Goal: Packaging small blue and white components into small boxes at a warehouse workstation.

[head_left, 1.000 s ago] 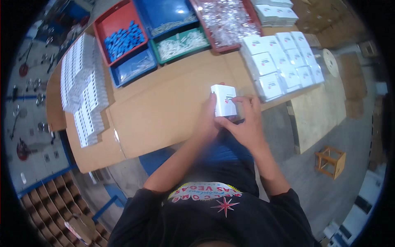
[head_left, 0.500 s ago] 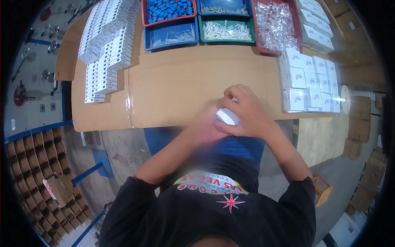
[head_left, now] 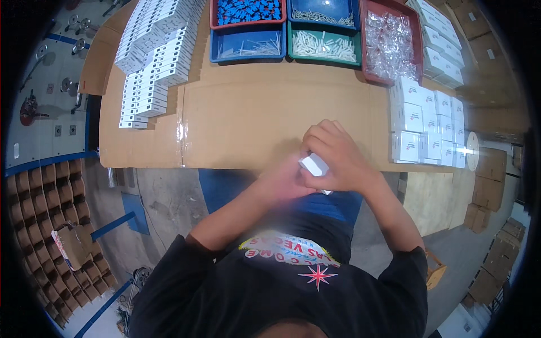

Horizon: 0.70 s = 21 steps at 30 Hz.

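A small white box is held between my two hands, just over the near edge of the table. My right hand curls round its far and right sides, fingers bent and thumb pressed along the near side. My left hand closes on the box from the left; a hazy smear in the picture blurs it, and its fingertips are partly hidden. A corner of white shows below my right thumb.
White boxes are stacked at left and right on the cardboard-covered table. Along the back stand a red bin of blue pieces, blue bins, a green bin of white plugs and a red bin of clear bags.
The white box has tilted and turned slightly in my hands, with its lower corner now showing under my right thumb. The whole view has shifted a little.
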Each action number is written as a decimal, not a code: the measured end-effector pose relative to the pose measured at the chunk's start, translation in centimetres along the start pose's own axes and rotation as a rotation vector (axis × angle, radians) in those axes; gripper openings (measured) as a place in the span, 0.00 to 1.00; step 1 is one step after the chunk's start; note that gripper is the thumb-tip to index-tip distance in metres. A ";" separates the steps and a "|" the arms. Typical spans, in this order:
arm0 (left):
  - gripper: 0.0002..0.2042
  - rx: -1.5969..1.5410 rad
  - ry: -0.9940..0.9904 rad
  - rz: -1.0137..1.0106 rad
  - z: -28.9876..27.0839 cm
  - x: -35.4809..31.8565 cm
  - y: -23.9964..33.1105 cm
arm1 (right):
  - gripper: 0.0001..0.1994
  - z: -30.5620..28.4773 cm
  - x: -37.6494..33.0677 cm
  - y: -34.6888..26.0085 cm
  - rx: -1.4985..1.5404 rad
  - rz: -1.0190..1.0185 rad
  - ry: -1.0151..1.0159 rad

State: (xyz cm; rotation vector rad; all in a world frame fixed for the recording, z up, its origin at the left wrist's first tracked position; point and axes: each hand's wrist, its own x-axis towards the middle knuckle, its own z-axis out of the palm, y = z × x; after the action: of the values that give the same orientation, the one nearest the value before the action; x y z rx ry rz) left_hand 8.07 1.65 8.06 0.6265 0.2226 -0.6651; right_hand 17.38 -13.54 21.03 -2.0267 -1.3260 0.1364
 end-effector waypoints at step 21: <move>0.23 -0.004 -0.029 0.147 1.5 -0.1 6.8 | 0.16 -4.4 1.3 0.5 -0.110 0.033 0.010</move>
State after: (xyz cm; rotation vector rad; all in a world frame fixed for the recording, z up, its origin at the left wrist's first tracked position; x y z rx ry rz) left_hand 12.34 4.95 12.52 0.6229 0.1493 -0.5319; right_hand 20.33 -14.80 24.38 -2.1390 -1.3206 0.0697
